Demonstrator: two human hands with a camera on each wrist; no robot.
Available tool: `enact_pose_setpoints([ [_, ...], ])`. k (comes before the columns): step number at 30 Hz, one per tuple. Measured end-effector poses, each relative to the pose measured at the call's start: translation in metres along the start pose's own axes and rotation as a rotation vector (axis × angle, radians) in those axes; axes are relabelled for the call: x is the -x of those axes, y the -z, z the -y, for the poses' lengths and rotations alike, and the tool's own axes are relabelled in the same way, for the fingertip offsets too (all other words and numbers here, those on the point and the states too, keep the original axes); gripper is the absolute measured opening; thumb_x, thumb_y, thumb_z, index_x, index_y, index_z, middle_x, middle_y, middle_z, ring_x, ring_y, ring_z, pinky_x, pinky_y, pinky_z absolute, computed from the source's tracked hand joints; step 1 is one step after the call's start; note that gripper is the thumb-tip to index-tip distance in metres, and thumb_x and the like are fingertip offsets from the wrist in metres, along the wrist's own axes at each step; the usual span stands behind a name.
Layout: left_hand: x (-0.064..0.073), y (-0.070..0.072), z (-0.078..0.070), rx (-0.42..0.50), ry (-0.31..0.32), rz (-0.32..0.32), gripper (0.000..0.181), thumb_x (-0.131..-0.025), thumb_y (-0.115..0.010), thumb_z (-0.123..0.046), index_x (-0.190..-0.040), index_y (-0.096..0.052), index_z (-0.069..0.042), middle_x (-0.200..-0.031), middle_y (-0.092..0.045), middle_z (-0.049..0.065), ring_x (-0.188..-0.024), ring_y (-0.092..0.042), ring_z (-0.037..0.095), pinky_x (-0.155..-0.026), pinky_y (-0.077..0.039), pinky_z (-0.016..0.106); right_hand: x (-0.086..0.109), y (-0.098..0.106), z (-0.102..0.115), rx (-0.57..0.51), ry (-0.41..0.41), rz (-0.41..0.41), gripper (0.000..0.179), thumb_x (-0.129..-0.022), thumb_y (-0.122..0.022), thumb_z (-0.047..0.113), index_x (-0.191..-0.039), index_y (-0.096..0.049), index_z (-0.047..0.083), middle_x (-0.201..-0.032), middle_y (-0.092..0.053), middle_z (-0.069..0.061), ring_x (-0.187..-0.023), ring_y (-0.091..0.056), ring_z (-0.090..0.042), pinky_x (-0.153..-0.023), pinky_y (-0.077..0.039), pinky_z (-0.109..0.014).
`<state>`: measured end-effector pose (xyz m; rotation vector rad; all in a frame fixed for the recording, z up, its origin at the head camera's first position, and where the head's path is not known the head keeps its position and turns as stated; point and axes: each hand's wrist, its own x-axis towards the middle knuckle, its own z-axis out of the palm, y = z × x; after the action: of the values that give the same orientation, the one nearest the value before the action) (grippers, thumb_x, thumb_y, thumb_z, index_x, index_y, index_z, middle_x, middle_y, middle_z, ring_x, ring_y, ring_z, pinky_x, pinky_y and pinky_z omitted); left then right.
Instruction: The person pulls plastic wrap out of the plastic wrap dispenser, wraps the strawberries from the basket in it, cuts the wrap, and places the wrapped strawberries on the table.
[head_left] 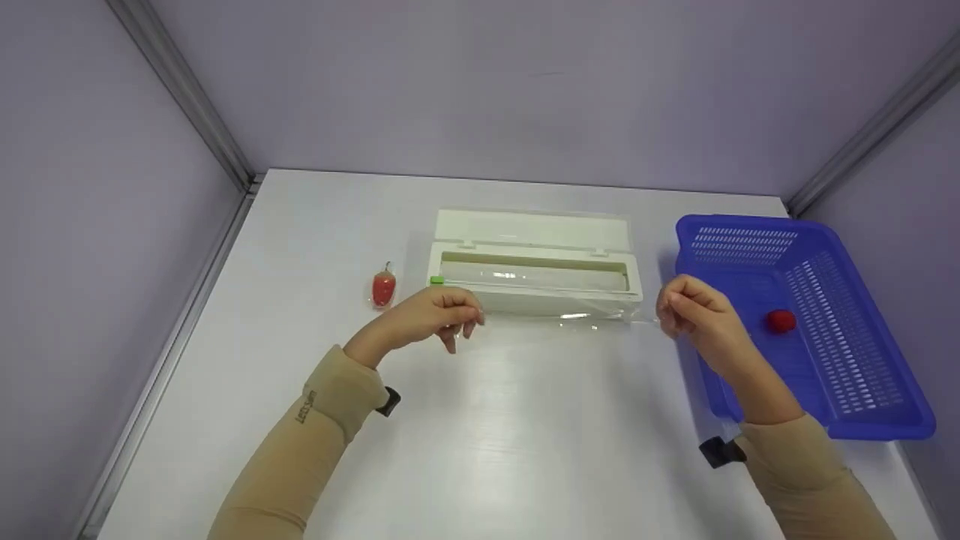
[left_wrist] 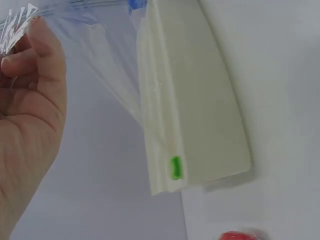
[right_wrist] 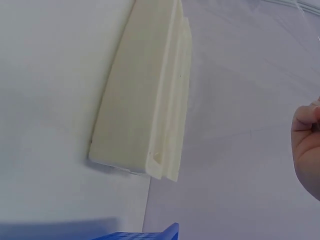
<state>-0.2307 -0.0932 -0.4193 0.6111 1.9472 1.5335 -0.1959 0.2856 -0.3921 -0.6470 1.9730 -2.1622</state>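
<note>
A white cling film dispenser [head_left: 517, 304] lies at the middle of the table, its lid [head_left: 532, 230] tipped back and a roll of film inside. Clear cling film [head_left: 577, 319] stretches out over the front edge between both hands. At its left end, my left hand [head_left: 435, 313] pinches the film between thumb and fingers, and crumpled film [left_wrist: 19, 30] shows at the fingertips in the left wrist view. My right hand [head_left: 703, 322] pinches the other end beside the basket, fingers curled in. A green slider [left_wrist: 176, 168] sits at the dispenser's left end.
Left of the dispenser lies a red strawberry-like fruit [head_left: 383, 289] in clear wrap. The blue plastic basket [head_left: 881, 330] stands at the right, under my right forearm, with a red fruit [head_left: 781, 321] inside. Panel walls enclose the table at back and sides.
</note>
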Motion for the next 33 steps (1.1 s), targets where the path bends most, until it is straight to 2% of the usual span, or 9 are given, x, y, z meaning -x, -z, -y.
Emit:
enact_pose_setpoints([
  [5,-0.001,-0.016,0.025,0.015,0.087,0.082,0.023,-0.096,-0.048,-0.02,-0.1,-0.06,-0.001,-0.076,-0.056,-0.001,-0.07,-0.053,0.011,-0.062,-0.052,0.024,0.005,-0.001,-0.011,0.014,-0.075,0.173,0.025,-0.096,-0.03,-0.002,-0.079,-0.047,0.001,-0.064,-0.035,-0.007,-0.055,-0.026,-0.025,-0.046,-0.021,-0.031],
  [10,-0.002,-0.025,0.041,-0.071,0.138,0.131,0.021,-0.095,-0.049,-0.02,-0.098,-0.063,-0.003,-0.074,-0.056,-0.003,-0.07,-0.051,0.014,-0.063,-0.047,0.023,0.01,-0.004,-0.02,0.158,-0.176,0.277,0.02,-0.094,-0.036,-0.001,-0.076,-0.038,-0.007,-0.064,-0.031,-0.011,-0.055,-0.027,-0.028,-0.045,-0.023,-0.031],
  [12,0.0,-0.027,0.044,-0.131,0.162,0.148,0.02,-0.095,-0.05,-0.02,-0.096,-0.064,-0.006,-0.074,-0.056,-0.003,-0.071,-0.051,0.016,-0.065,-0.046,0.025,0.013,-0.007,-0.024,0.23,-0.229,0.316,0.019,-0.093,-0.038,0.0,-0.076,-0.039,-0.007,-0.063,-0.032,-0.008,-0.055,-0.029,-0.026,-0.047,-0.025,-0.031],
  [16,0.003,-0.028,0.05,-0.235,0.203,0.184,0.018,-0.094,-0.05,-0.018,-0.093,-0.066,-0.011,-0.071,-0.055,-0.004,-0.072,-0.049,0.018,-0.067,-0.045,0.028,0.021,-0.014,-0.034,0.397,-0.333,0.383,0.017,-0.093,-0.043,0.003,-0.078,-0.045,-0.004,-0.066,-0.037,0.001,-0.056,-0.035,-0.012,-0.049,-0.029,-0.025],
  [19,0.005,-0.028,0.055,-0.301,0.224,0.2,0.018,-0.093,-0.05,-0.016,-0.091,-0.067,-0.012,-0.07,-0.055,-0.005,-0.071,-0.048,0.016,-0.066,-0.041,0.026,0.026,-0.021,-0.046,0.546,-0.387,0.412,0.016,-0.092,-0.047,0.006,-0.078,-0.05,0.0,-0.067,-0.04,0.004,-0.06,-0.038,-0.004,-0.052,-0.032,-0.02],
  [24,0.009,-0.033,0.064,-0.385,0.286,0.213,0.018,-0.092,-0.05,-0.016,-0.088,-0.067,-0.015,-0.075,-0.057,-0.004,-0.076,-0.051,0.018,-0.065,-0.039,0.023,0.036,-0.028,-0.071,0.741,-0.428,0.436,0.017,-0.089,-0.047,0.005,-0.073,-0.052,0.006,-0.066,-0.041,0.007,-0.06,-0.038,-0.003,-0.053,-0.032,-0.019],
  [29,0.015,-0.041,0.075,-0.459,0.324,0.212,0.018,-0.091,-0.051,-0.014,-0.085,-0.067,-0.016,-0.085,-0.063,-0.001,-0.078,-0.049,0.014,-0.072,-0.04,0.027,0.047,-0.03,-0.094,0.845,-0.47,0.429,0.019,-0.086,-0.047,0.003,-0.068,-0.048,0.009,-0.062,-0.036,0.008,-0.057,-0.034,-0.003,-0.051,-0.027,-0.019],
  [33,0.02,-0.049,0.086,-0.545,0.306,0.186,0.017,-0.091,-0.053,-0.014,-0.084,-0.067,-0.017,-0.089,-0.061,-0.004,-0.08,-0.047,0.012,-0.077,-0.04,0.03,0.055,-0.03,-0.106,0.87,-0.497,0.407,0.021,-0.084,-0.045,0.001,-0.065,-0.039,0.01,-0.061,-0.029,0.007,-0.055,-0.029,-0.004,-0.05,-0.023,-0.019],
])
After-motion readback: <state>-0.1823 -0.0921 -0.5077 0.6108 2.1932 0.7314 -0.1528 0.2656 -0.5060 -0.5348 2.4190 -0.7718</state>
